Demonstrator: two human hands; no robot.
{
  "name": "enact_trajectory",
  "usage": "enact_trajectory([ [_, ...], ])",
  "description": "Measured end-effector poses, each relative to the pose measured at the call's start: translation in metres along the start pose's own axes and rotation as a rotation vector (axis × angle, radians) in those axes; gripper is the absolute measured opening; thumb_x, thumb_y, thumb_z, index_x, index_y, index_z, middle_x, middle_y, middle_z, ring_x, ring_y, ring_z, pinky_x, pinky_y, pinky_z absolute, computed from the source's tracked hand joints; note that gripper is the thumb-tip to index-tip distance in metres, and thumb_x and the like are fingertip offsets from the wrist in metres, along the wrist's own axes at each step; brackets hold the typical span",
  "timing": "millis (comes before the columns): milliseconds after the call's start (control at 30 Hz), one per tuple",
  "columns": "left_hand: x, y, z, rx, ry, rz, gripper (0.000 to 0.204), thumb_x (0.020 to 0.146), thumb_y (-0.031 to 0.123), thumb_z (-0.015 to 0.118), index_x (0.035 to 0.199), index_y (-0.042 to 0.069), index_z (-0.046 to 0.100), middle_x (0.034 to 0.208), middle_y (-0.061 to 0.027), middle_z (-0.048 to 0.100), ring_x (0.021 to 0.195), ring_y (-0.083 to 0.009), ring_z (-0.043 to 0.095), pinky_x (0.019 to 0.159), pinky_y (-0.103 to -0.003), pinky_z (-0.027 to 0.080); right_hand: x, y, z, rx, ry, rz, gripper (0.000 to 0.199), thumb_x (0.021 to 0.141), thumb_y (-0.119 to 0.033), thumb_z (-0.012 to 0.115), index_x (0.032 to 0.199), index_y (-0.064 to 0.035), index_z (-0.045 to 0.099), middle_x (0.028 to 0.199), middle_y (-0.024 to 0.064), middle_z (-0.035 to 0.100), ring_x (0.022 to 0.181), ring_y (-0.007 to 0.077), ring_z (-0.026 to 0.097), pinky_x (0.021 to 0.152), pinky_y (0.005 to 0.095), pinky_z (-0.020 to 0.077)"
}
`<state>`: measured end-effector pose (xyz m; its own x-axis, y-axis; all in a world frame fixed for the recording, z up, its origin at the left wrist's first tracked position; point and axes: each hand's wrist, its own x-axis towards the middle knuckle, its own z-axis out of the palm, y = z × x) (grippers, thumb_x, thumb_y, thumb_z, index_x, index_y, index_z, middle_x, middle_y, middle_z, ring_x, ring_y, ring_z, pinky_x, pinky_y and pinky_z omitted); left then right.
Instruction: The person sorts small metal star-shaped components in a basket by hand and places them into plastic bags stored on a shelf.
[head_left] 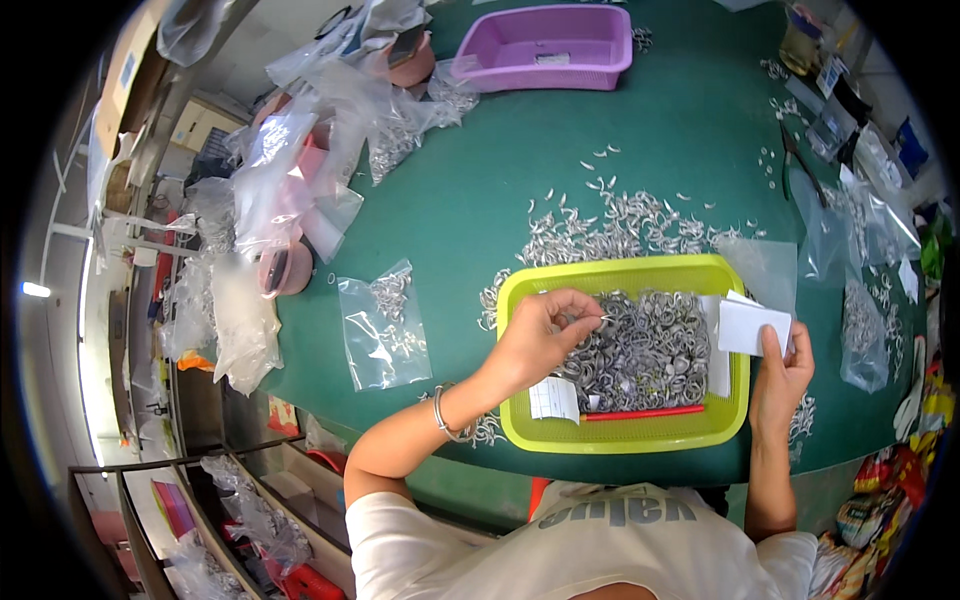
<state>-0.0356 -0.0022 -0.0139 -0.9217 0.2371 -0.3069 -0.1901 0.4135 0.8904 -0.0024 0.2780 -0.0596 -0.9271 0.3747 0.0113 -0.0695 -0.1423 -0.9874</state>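
Note:
A yellow-green plastic basket stands in front of me, filled with many small grey metal rings. Over its left part, my left hand is closed in a pinch on a small metal ring, mostly covered by the fingertips. At the basket's right rim, my right hand grips a few white cards, thumb on top. Inside the basket, a red pen lies along the near side, beside a printed paper slip. More white paper stands at the inner right wall.
Loose silvery pieces are heaped behind the basket on the green table. To the left lies a clear bag partly filled with metal pieces. A purple basket sits at the far side. Pliers and plastic bags are at right.

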Motion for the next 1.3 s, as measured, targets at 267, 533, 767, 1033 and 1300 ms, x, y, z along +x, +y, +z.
enact_trajectory([
  [267,0.105,0.035,-0.043,0.111,0.373,0.488,0.011,0.083,0.009,0.062,0.087,0.0,0.065,0.076,0.0002,0.062,0.067,-0.0049,0.053,0.06,-0.021,0.044,0.002,0.001,0.002,-0.018,0.007,-0.008,0.011,0.084,-0.005,0.062,0.092,0.0,0.055,0.086,0.0021,0.059,0.077,0.0063,0.053,0.071,0.0209,0.0427],
  [533,0.184,0.079,-0.075,0.353,0.579,0.57,0.028,0.08,0.009,0.062,0.104,-0.005,0.059,0.102,-0.0143,0.064,0.094,-0.0222,0.062,0.08,-0.031,0.048,-0.002,-0.003,0.008,-0.039,-0.027,-0.006,0.011,0.084,-0.005,0.061,0.091,-0.0005,0.054,0.086,0.0015,0.058,0.078,0.006,0.052,0.072,0.0211,0.0415],
  [767,0.066,0.043,0.03,0.249,0.034,0.825,0.017,0.081,-0.001,0.056,0.097,-0.001,0.059,0.09,-0.009,0.061,0.083,-0.023,0.061,0.072,-0.031,0.048,-0.004,-0.009,0.007,0.095,-0.007,0.021,0.013,0.084,-0.005,0.062,0.093,0.0005,0.055,0.089,0.003,0.06,0.081,0.0064,0.054,0.073,0.0215,0.043],
  [1033,0.02,-0.001,0.064,0.987,-0.475,0.825,0.053,0.076,0.012,0.059,0.127,0.009,0.045,0.133,-0.0128,0.037,0.126,-0.0326,0.031,0.095,-0.046,0.036,-0.007,-0.01,0.016,0.239,-0.018,0.063,0.013,0.086,-0.005,0.06,0.096,0.0006,0.053,0.09,0.0051,0.061,0.081,0.0062,0.056,0.074,0.0211,0.0438],
  [1300,-0.004,0.009,0.031,1.149,-0.574,0.555,0.043,0.071,0.007,0.057,0.113,0.003,0.052,0.13,-0.0163,0.039,0.119,-0.0329,0.039,0.095,-0.04,0.037,-0.004,-0.009,0.015,0.233,-0.021,0.067,0.014,0.086,-0.005,0.06,0.096,0.0016,0.054,0.091,0.0065,0.062,0.081,0.0066,0.056,0.073,0.0211,0.0446],
])
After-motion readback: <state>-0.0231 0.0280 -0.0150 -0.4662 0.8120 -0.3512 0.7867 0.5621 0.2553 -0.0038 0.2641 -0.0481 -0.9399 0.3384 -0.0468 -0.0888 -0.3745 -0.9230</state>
